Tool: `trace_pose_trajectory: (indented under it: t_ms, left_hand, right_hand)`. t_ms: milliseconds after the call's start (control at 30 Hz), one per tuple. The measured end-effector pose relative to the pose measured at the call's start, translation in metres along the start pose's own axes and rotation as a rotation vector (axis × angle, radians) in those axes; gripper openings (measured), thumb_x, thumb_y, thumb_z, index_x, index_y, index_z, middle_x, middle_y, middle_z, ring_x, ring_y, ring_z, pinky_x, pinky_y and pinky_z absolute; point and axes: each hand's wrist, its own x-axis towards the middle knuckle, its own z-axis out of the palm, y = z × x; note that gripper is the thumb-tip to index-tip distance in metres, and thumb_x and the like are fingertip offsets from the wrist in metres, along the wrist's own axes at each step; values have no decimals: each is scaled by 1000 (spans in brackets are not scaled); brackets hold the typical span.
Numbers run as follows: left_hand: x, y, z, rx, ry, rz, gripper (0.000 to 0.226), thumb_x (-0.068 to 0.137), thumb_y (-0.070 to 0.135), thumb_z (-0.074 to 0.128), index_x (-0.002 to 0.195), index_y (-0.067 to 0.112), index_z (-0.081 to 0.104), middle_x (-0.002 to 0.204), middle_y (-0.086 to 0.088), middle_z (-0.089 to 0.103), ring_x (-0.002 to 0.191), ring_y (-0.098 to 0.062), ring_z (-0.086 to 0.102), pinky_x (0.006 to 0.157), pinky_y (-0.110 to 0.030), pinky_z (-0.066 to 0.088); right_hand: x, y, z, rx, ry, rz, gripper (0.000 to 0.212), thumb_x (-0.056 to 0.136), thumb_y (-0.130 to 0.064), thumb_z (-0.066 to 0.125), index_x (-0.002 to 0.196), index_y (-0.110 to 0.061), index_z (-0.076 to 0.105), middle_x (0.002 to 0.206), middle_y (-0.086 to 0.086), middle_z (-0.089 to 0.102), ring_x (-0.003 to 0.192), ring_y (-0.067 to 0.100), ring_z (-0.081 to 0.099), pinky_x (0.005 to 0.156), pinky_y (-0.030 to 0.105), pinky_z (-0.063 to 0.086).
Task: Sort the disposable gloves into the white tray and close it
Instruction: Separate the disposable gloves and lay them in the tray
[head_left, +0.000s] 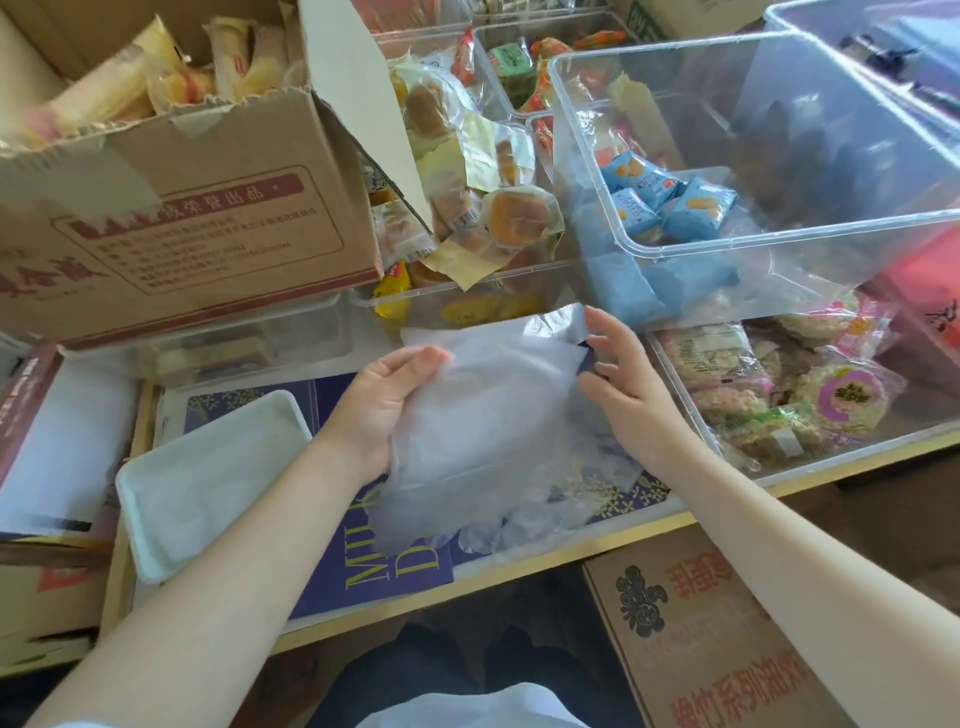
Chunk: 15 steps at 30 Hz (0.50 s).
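The pale wooden-edged table is crowded with clear plastic bins of wrapped snacks far and right, and a torn cardboard box far left. The shallow white foam tray lies near left, uncovered. Just right of it, the bundle of thin translucent disposable gloves looks weightless, limp and slippery; gather it whole. The left hand pinches its far-left edge; the right hand, fingers spread, touches its right side.

Both forearms are bare from wrist to the near edge of view, with no watch, ring or bracelet on the left hand or the right hand. A white garment shows at the near edge, above dark trousers.
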Motion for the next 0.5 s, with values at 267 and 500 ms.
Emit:
trace_pose_trajectory:
  t_ms: [267, 500]
  left_hand:
    - [-2, -8, -2, -46, -90, -69, 29, 64, 27, 79, 90, 16, 75, 90, -5, 73, 81, -16, 70, 72, -29, 57]
    - [-11, 1, -1, 1232, -121, 459, 15, 89, 24, 63, 95, 20, 75, 100, 10, 71, 96, -6, 64, 85, -20, 48]
  right_hand:
    - [5, 9, 3, -213, -41, -64, 74, 80, 12, 50, 134, -36, 32, 135, -12, 43, 128, 8, 39, 104, 28, 38]
    - [25, -16, -8, -304, -102, -286, 50, 77, -2, 51, 125, -15, 54, 130, -8, 45, 121, 8, 42, 106, 28, 36]
